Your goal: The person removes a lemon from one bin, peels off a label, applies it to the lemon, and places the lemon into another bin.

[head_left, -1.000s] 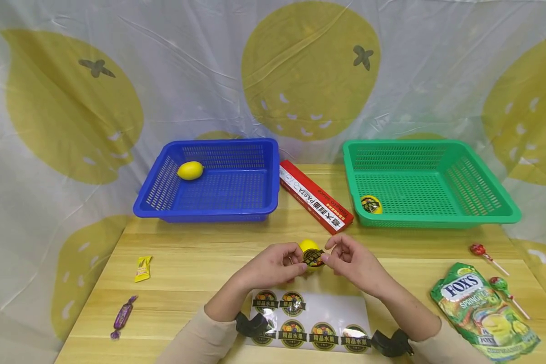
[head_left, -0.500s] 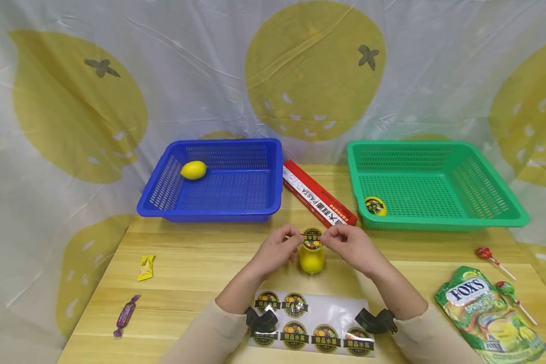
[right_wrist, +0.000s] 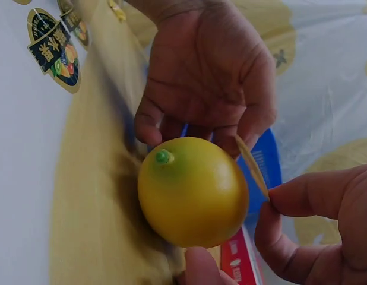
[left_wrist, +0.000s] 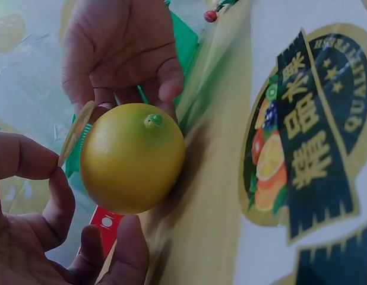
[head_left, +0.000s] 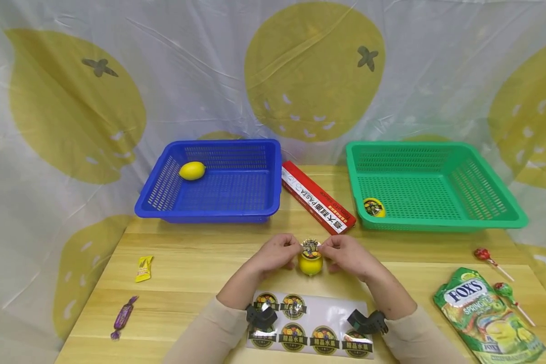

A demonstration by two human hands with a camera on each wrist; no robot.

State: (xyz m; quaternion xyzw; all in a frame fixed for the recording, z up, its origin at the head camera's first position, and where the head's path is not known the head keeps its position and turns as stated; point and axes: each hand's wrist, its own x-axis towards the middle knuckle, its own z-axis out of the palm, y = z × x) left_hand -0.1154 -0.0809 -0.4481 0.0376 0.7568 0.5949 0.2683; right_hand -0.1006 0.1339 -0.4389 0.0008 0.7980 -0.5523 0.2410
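A round sticker (head_left: pixel 310 245) is being pinched at its two edges by both hands, just above a yellow lemon (head_left: pixel 310 263) that is sitting on the table (head_left: pixel 200 268) near its middle. The left hand (head_left: pixel 275 255) is holding the sticker's edge from 9 o'clock, its grip narrow, thumb and fingertip closed on the sticker; the right hand (head_left: pixel 348 255) is doing the same from 3 o'clock. In the wrist views the sticker (left_wrist: pixel 75 132) is showing edge-on, lying against the top of the lemon (left_wrist: pixel 132 158), with the lower fingers of both hands curling beside the fruit.

At 6 o'clock from the lemon, a sticker sheet (head_left: pixel 311 323) is lying under the wrists, carrying six visible round stickers.

At 11 o'clock a blue basket (head_left: pixel 218 177) is holding one lemon (head_left: pixel 192 170) in its far left corner. At 1 o'clock a green basket (head_left: pixel 432 184) is holding one labelled lemon (head_left: pixel 373 207) in its near left corner. Between the two baskets a red pasta box (head_left: pixel 317 197) is lying slantwise.

At 3 o'clock, by the table's right edge, a green candy bag (head_left: pixel 487 313) and two lollipops (head_left: pixel 491 259) are lying. At 9 o'clock a yellow sweet (head_left: pixel 143 268) and a purple sweet (head_left: pixel 123 317) are lying apart.
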